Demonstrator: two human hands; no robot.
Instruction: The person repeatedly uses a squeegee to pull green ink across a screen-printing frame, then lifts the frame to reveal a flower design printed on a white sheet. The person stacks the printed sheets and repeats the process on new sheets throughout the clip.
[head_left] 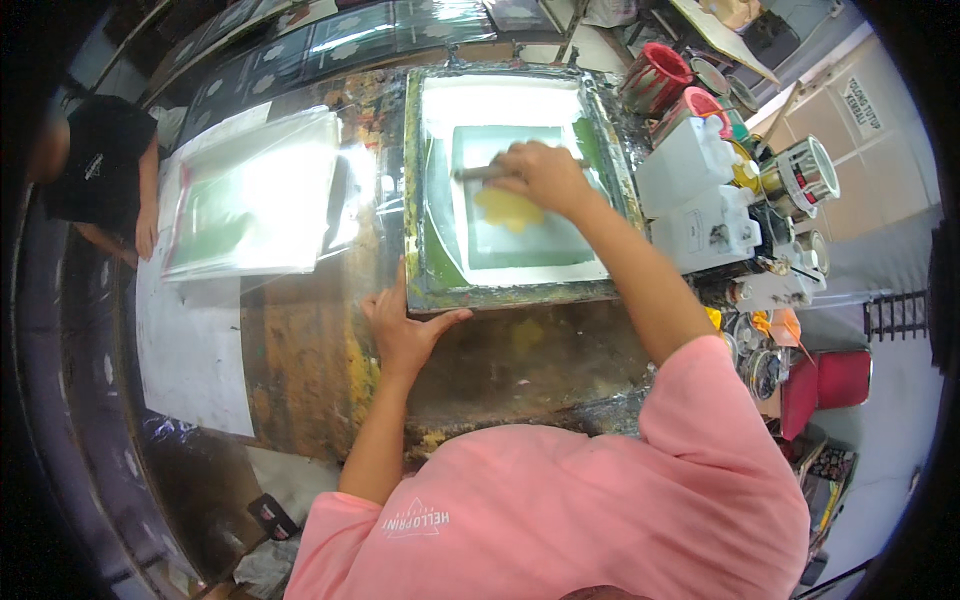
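A screen printing frame (pixel 520 295) with paint-stained edges lies on the stained worktable in front of me. Its mesh has a pale window with a yellow flower shape (pixel 508 208) in it. My right hand (pixel 545 175) is closed around a squeegee (pixel 480 173), which lies crosswise on the mesh just beyond the flower; the hand is slightly blurred. At the frame's near left corner my left hand (pixel 405 325) rests with its fingers spread. Its index finger lies along the left side and its thumb along the near edge.
Left of the frame, a stack of clear plastic sheets (pixel 255 200) lies on white paper (pixel 190 340). Red paint cans (pixel 655 75), white jugs (pixel 690 165) and other tins crowd the right side. A person in a dark shirt (pixel 105 165) stands at the far left. Printed sheets (pixel 350 35) lie behind.
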